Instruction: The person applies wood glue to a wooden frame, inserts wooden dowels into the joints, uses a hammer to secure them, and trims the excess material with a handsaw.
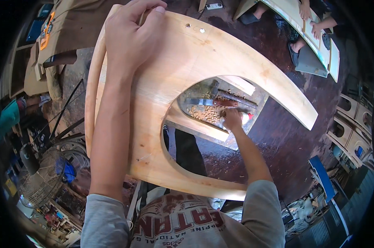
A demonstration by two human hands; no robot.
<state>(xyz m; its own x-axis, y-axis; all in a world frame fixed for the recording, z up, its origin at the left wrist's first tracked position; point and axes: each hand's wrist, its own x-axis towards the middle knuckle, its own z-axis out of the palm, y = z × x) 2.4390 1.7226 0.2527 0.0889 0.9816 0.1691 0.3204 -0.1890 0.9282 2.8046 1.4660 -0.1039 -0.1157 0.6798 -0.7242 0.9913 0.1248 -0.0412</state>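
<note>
A large curved pale wooden panel (154, 107) stands tilted in front of me, with a big rounded cutout and two small drilled holes near its far edge. My left hand (133, 35) is closed over the panel's far edge, fingers partly hidden behind it. Seen through the cutout, my right hand (232, 119) is closed around a white bottle with a red tip (247, 118), which lies low over a work board. Beside that hand are many small wooden dowels (203, 112), a hammer with a brown handle (224, 103) and a second, dark hammer (215, 87).
Wooden strips (238, 84) lie along the board. At the far right, another person's hands (311, 22) rest on a pale panel (294, 16). A wire-cage fan (40, 173) stands at left. Cut-out wooden pieces (352, 124) are stacked at right, near a blue board (321, 175).
</note>
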